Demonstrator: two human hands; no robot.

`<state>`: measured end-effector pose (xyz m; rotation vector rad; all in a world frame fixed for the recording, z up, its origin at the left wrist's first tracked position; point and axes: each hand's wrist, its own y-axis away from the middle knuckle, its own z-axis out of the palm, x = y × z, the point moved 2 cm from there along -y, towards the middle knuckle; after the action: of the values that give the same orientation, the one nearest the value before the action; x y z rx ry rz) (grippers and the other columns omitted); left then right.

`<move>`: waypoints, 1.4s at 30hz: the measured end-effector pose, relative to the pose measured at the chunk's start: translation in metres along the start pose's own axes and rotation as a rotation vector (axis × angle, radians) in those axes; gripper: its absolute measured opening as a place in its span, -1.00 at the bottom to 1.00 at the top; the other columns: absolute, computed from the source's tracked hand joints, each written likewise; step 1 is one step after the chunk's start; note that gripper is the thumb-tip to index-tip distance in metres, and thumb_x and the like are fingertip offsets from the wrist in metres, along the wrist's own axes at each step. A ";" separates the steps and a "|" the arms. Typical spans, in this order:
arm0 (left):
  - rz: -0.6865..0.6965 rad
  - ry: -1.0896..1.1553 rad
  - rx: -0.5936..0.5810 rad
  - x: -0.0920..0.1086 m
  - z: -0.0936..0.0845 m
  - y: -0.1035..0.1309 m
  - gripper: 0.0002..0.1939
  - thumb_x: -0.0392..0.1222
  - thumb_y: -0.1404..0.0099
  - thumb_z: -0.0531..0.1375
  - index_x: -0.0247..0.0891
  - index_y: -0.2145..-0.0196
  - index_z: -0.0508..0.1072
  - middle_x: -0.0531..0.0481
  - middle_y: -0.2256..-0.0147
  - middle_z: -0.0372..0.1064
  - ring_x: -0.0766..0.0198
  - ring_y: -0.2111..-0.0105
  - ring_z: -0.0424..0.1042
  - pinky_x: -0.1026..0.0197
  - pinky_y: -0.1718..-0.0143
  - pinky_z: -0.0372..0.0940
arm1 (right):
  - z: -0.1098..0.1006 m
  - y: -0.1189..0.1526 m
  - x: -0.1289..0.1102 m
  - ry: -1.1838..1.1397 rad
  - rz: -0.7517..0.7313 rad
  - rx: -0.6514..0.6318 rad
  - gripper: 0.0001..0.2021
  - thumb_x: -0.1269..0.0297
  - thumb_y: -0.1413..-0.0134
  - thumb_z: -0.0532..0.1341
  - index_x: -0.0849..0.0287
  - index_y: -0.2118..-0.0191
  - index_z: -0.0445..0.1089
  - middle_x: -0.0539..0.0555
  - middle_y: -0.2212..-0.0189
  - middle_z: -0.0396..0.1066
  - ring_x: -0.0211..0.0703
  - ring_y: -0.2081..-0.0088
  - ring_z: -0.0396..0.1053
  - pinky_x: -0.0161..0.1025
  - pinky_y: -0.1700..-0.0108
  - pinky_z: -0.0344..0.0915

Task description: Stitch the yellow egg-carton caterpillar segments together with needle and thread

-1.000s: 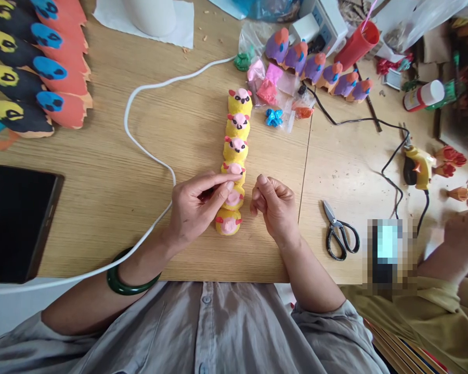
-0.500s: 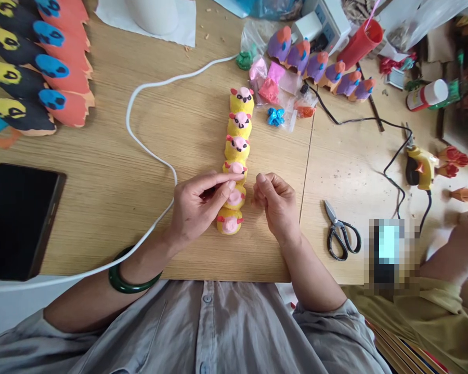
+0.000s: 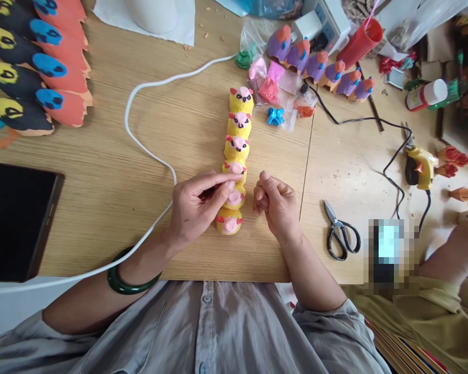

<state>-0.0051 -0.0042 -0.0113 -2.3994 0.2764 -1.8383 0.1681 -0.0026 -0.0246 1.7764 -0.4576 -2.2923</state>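
A row of several yellow clay figures with pink faces and red ears runs away from me on the table. Black marks show on the faces of the farther ones; the two nearest faces show plain pink. My left hand hovers over the near half of the row, thumb and forefinger pinched together, partly covering two figures. Whatever is in that pinch is too small or hidden. Just right of the row, my right hand has its fingers curled with the thumb against the forefinger; I cannot make out anything held there.
Scissors lie to the right, with a yellow glue gun beyond. Bags of coloured clay and purple figures are at the back. A white cable, black tablet and painted pieces occupy the left. Another person's arm is at right.
My right hand's fingers have curled a little and the thumb has shifted slightly. The left hand keeps its pinch almost in place; the figures have not moved.
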 end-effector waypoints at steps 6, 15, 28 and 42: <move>-0.011 -0.006 -0.008 0.000 0.000 0.000 -0.82 -0.20 -0.48 0.27 -0.14 0.09 0.70 0.05 0.30 0.64 0.35 0.35 0.57 0.30 0.32 0.39 | -0.001 0.000 0.001 -0.020 -0.009 -0.003 -0.51 -0.14 -0.08 0.46 0.13 0.55 0.37 -0.15 0.64 0.18 -0.41 0.62 0.11 -0.37 0.54 0.28; -0.035 -0.004 -0.021 0.001 -0.001 0.000 -0.81 -0.17 -0.48 0.26 -0.12 0.08 0.70 0.05 0.30 0.64 0.34 0.36 0.55 0.28 0.31 0.40 | 0.000 0.002 -0.001 0.017 -0.036 0.017 -0.49 -0.14 -0.09 0.46 0.13 0.56 0.34 -0.14 0.61 0.25 -0.42 0.62 0.15 -0.37 0.53 0.27; -0.020 0.023 -0.120 -0.004 0.006 0.001 -0.84 -0.09 -0.35 0.41 -0.15 0.15 0.72 0.08 0.48 0.47 0.39 0.52 0.34 0.31 0.51 0.23 | 0.003 0.010 0.004 0.062 0.006 -0.126 -0.46 -0.19 -0.20 0.36 0.14 0.59 0.39 -0.09 0.66 0.32 -0.36 0.64 0.28 -0.34 0.55 0.24; -0.005 -0.021 -0.035 0.002 0.004 0.001 -0.90 -0.16 -0.40 0.35 -0.15 0.23 0.70 0.08 0.44 0.55 0.38 0.49 0.44 0.30 0.44 0.32 | 0.005 0.012 -0.005 0.070 0.031 -0.136 -0.40 -0.34 -0.25 0.22 0.13 0.48 0.48 -0.08 0.65 0.26 -0.33 0.63 0.22 -0.31 0.55 0.34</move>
<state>-0.0008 -0.0059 -0.0105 -2.4428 0.3032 -1.8247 0.1643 -0.0111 -0.0149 1.7645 -0.3073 -2.1760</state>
